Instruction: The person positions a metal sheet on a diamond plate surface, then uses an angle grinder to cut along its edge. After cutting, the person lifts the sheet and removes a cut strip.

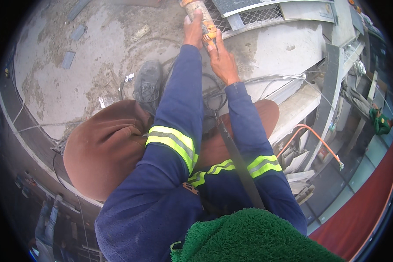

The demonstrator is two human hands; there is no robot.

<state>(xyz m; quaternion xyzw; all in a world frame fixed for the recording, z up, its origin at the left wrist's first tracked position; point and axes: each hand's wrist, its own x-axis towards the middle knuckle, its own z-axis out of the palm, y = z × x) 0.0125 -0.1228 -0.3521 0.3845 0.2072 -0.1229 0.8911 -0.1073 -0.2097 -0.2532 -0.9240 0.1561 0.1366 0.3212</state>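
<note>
My left hand (193, 31) is closed around the dusty, orange-and-whitish body of a long power tool (208, 27), which looks like an angle grinder. Behind it, my right hand (223, 62) grips the tool's near end, thumb and fingers around the narrower part. The tool's far end runs out at the top edge, so its head is hidden. Just beyond the hands and to the right lies a grey metal panel (244, 6) over diamond mesh (255, 17). Both arms reach forward in dark blue sleeves with reflective bands.
Below the hands, black cables (214, 92) lie coiled near my grey shoe (148, 82). Small grey offcuts (68, 59) are scattered on the stained concrete (43, 83). To the right are a metal beam (329, 91), an orange hose (316, 134) and a drop toward a lower level, where a person in green (381, 122) appears.
</note>
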